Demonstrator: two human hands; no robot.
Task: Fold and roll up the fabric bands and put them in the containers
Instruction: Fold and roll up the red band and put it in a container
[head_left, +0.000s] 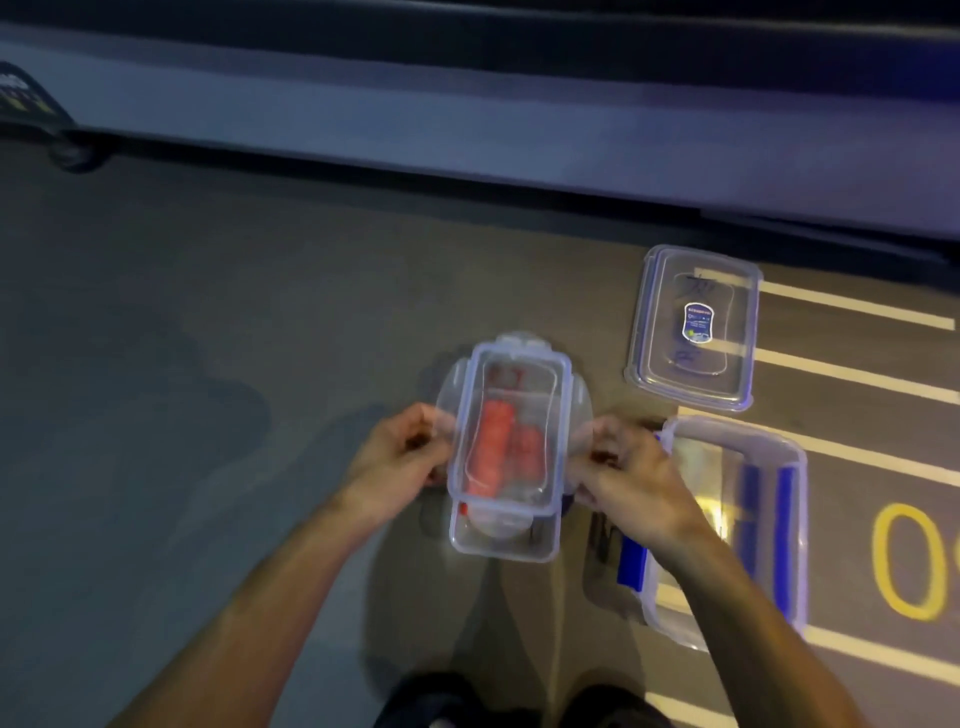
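Container (506, 540) on grey floor (208, 415), yellow-white markings right; left grip (400, 457), right grip (628, 478) pinching lid (511, 426).

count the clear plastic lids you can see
2: one lid held by the left hand and right hand over the small container; a loose lid farther right.

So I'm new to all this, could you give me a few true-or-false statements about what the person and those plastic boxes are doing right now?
1. Both hands, left hand and right hand, grip the lid of the small container. True.
2. The rolls under that lid are green. False: they are red.
3. The large container on the right has its lid on. False: it is open; a loose lid lies beyond it.
4. Blue bands lie in the large container. True.
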